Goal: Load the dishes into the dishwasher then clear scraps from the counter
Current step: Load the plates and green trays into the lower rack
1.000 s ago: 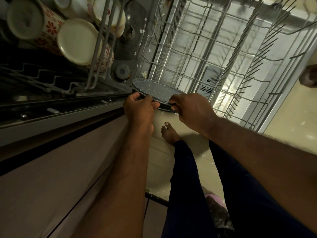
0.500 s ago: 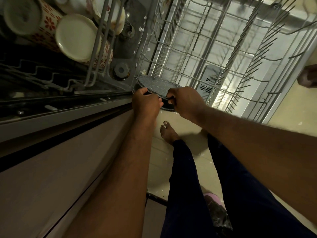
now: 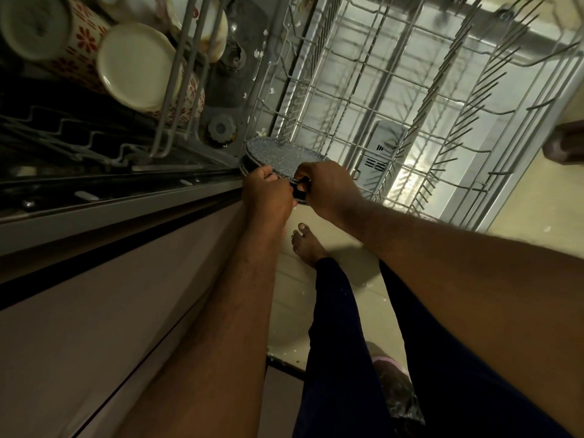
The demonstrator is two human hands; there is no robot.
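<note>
My left hand (image 3: pixel 267 194) and right hand (image 3: pixel 328 188) gripping a speckled plate (image 3: pixel 281 156) at the lower rack's (image 3: pixel 410 99) near-left corner, mugs (image 3: pixel 136 64) in the upper rack (image 3: pixel 170 99)

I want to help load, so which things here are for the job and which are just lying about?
For the job: speckled grey dish, gripped by the left hand and right hand; wire lower rack; flowered mugs in the upper rack.
Just lying about: pink thing on the floor; white bits on the floor.
</note>
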